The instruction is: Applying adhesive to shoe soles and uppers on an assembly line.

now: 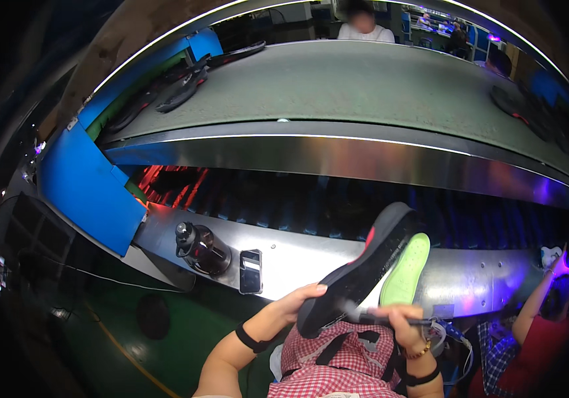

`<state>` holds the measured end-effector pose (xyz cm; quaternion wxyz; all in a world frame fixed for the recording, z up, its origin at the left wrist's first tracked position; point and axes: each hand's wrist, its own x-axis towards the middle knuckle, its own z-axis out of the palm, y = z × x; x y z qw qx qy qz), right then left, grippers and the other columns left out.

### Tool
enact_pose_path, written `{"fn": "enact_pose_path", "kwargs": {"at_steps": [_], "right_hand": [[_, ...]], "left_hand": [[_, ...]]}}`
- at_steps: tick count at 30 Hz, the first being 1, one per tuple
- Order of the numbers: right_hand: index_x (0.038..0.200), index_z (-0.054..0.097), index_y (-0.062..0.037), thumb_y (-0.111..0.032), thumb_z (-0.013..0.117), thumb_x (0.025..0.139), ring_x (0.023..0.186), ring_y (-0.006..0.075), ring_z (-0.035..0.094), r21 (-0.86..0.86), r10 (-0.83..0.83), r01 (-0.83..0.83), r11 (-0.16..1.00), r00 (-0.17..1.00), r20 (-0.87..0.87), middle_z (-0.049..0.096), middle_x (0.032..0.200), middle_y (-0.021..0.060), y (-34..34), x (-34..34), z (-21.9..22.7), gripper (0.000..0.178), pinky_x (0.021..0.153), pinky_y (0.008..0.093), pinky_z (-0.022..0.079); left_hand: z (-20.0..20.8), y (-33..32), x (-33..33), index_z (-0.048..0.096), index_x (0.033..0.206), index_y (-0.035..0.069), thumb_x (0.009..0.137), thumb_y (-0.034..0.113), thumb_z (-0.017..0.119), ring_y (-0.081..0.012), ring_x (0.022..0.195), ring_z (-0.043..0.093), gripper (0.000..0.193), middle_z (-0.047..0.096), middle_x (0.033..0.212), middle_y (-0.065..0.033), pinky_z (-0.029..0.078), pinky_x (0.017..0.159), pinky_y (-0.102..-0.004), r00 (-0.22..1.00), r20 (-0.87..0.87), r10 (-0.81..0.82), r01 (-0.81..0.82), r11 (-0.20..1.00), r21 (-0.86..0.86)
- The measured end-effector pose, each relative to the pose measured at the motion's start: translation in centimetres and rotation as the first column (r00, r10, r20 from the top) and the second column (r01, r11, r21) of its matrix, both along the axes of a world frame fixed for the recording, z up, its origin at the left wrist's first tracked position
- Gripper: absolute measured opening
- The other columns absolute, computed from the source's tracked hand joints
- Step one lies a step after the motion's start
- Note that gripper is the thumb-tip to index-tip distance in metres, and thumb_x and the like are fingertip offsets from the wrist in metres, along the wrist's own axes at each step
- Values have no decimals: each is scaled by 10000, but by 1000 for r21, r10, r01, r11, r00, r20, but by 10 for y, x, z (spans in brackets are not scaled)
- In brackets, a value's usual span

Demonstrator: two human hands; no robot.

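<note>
My left hand (301, 300) grips the near end of a long black shoe sole (357, 272) with a red accent on its side. The sole slants away from me over the metal ledge. My right hand (400, 322) is closed around the dark handle of a brush (367, 317); clear tubing hangs beside that wrist. The brush's pale, blurred tip is at the sole's near part; whether it touches, I cannot tell. Just right of the sole lies a bright green insole-shaped piece (409, 268) with a pale edge, partly hidden behind my right hand.
On the metal ledge (291, 262) stand a dark bottle (203, 249) and a phone (251, 272). Beyond it runs a green conveyor belt (337, 86) carrying black soles (185, 89) at left and more at right. A co-worker's arm (533, 302) is at far right; another person (366, 30) sits across.
</note>
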<state>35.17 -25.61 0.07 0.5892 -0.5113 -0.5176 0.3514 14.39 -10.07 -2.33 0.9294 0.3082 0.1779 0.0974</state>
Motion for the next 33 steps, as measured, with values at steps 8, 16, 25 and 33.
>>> {"fn": "enact_pose_path", "kwargs": {"at_steps": [8,16,25,33], "right_hand": [[784,559,21,-316,432,905,633,305,631,197,-31,273,942,653,-757,629,815,268,-24,7,-15,381,593,374,535],[855,566,0,-319,402,925,634,287,617,19,-197,353,935,565,-801,625,852,268,-19,13,-36,365,540,347,512],[885,574,-50,-352,411,934,627,200,590,-152,-319,345,926,502,-804,642,872,181,-22,39,-73,346,553,271,461],[917,569,-24,-329,415,933,624,204,591,-133,-304,344,930,512,-803,638,904,188,-13,35,-74,342,584,281,467]], "left_hand": [[149,14,-15,447,1251,-28,795,409,466,-286,953,596,632,549,1161,-188,483,831,-399,832,90,548,-499,666,554],[171,189,33,146,1412,61,827,598,347,-345,1341,179,819,190,1448,-177,143,1085,-518,319,681,660,-572,706,-417],[161,182,64,402,1283,4,894,288,500,-223,1173,433,492,430,1288,-137,360,975,-337,519,531,670,-757,71,649],[125,150,107,609,994,68,726,278,636,-238,1046,510,341,598,1058,-72,271,989,-442,484,740,467,60,-862,504]]}}
